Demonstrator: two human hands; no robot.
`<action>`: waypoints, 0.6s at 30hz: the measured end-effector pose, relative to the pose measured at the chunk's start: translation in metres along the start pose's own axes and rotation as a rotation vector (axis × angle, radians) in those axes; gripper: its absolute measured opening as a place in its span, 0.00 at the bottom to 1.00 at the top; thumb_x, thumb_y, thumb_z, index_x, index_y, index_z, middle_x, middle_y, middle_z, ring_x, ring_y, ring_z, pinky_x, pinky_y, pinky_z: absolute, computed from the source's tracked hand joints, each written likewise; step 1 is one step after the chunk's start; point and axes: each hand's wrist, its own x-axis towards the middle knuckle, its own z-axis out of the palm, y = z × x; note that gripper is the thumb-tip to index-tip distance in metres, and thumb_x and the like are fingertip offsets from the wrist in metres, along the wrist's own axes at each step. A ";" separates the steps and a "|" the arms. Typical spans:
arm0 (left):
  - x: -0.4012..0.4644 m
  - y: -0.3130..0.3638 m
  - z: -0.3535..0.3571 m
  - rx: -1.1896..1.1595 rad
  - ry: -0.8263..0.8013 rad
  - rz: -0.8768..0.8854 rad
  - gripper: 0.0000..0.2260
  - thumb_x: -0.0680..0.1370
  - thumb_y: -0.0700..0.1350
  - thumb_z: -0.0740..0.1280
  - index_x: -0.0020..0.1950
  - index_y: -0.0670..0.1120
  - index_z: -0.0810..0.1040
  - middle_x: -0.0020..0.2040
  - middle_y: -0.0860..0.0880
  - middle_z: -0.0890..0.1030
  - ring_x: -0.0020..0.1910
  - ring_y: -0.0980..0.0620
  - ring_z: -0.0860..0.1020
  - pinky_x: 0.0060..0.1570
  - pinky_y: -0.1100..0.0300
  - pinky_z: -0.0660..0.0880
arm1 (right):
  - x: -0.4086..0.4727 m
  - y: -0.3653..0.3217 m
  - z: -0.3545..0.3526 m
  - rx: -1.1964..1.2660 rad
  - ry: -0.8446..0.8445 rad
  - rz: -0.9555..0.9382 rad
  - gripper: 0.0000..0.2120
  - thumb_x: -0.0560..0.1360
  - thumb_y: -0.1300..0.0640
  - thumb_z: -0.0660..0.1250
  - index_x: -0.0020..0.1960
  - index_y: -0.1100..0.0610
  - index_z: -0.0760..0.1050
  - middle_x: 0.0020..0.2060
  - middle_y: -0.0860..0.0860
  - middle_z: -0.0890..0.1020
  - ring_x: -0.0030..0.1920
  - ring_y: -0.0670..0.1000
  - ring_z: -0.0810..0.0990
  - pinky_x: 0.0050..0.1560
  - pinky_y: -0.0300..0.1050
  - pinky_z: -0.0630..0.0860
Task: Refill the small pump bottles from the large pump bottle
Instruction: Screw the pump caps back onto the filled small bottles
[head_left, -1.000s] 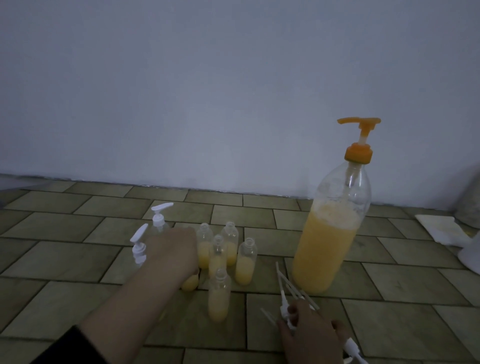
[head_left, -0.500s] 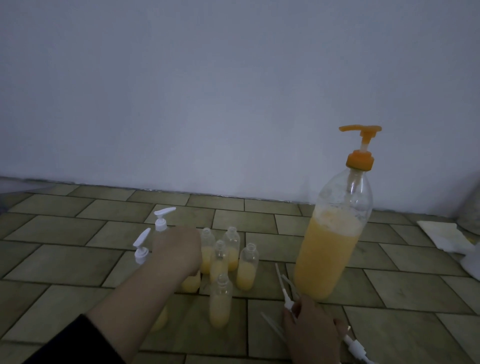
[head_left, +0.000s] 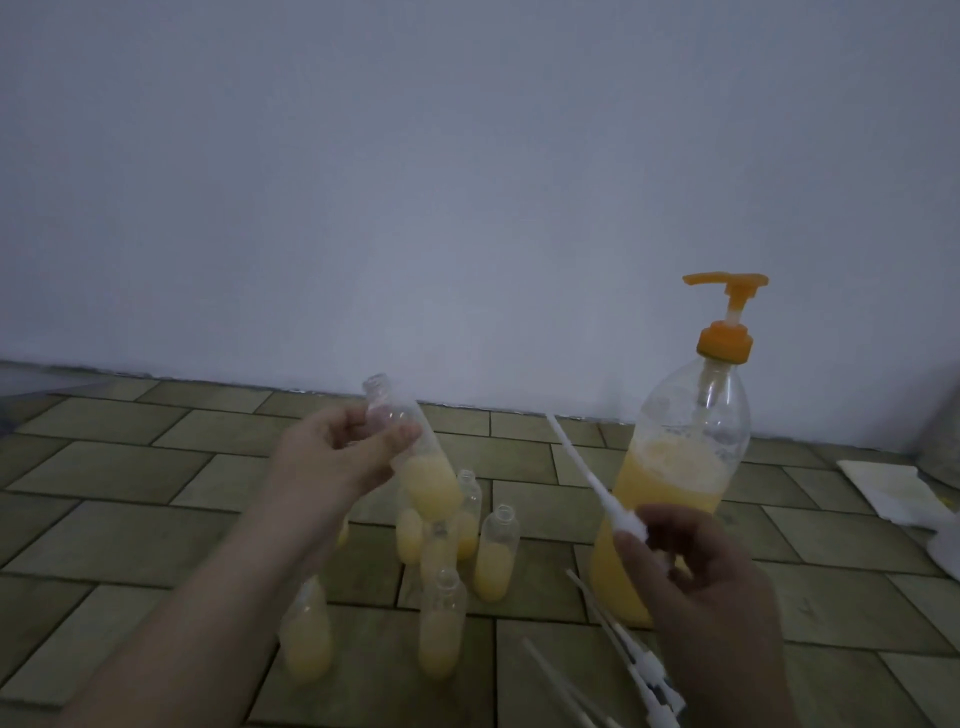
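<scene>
Step in hand looks like capping: left hand (head_left: 332, 457) holds one small bottle (head_left: 415, 457) up off the floor, fingers (head_left: 400, 434) and thumb wrapped round its clear upper half. Right hand (head_left: 711, 587) pinches a white pump insert (head_left: 587, 478) at its head end, dip tube sticking out free.

Orientation:
- Small bottle: long axis tilted, open neck up and leaning left/away, base down-right. Yellow liquid fills the lower part only, well short of the neck.
- Pump insert: long axis diagonal, tube tip pointing up-left toward the bottle, but well short of it and below neck level. Head end is down-right in the fingers.
- The two are apart, no contact.

To do it well:
- Bring the bottle closer to upright first; liquid sits low, so spill risk is small, but a straight neck makes threading easier.
- Flip the insert so the tube points down, tip over the open neck, then lower it in along the bottle axis.
- Tube looks thin and flexible, probably bends if it hits the rim. Guide, don't push.
- Twist the collar on once seated.

Rest of the set: large pump bottle (head_left: 675, 483) stands upright on the tiled floor (head_left: 130, 519) at right, orange pump on. Other small bottles (head_left: 496, 556) stand open below the hands, part filled. Spare inserts (head_left: 639, 670) lie on the floor by the right hand; count unclear, view is dim.
</scene>
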 end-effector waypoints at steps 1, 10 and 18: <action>-0.003 -0.005 0.005 -0.100 0.002 0.001 0.17 0.65 0.48 0.72 0.52 0.43 0.81 0.50 0.42 0.83 0.51 0.45 0.82 0.47 0.55 0.79 | 0.003 -0.010 -0.003 0.032 -0.023 -0.071 0.08 0.69 0.58 0.73 0.41 0.46 0.79 0.37 0.45 0.82 0.38 0.40 0.79 0.34 0.28 0.74; -0.010 -0.013 0.023 -0.030 -0.020 0.196 0.22 0.67 0.52 0.68 0.61 0.51 0.77 0.51 0.59 0.83 0.53 0.64 0.79 0.48 0.73 0.74 | 0.038 -0.062 -0.018 -0.383 -0.071 -0.740 0.12 0.75 0.48 0.59 0.58 0.43 0.70 0.49 0.28 0.70 0.52 0.33 0.70 0.51 0.24 0.65; -0.010 -0.012 0.012 0.338 -0.040 0.369 0.19 0.68 0.57 0.67 0.59 0.66 0.72 0.54 0.70 0.77 0.56 0.69 0.74 0.53 0.68 0.70 | 0.060 -0.069 -0.023 -0.616 -0.145 -0.817 0.16 0.75 0.50 0.55 0.55 0.52 0.78 0.46 0.39 0.74 0.50 0.40 0.67 0.51 0.47 0.67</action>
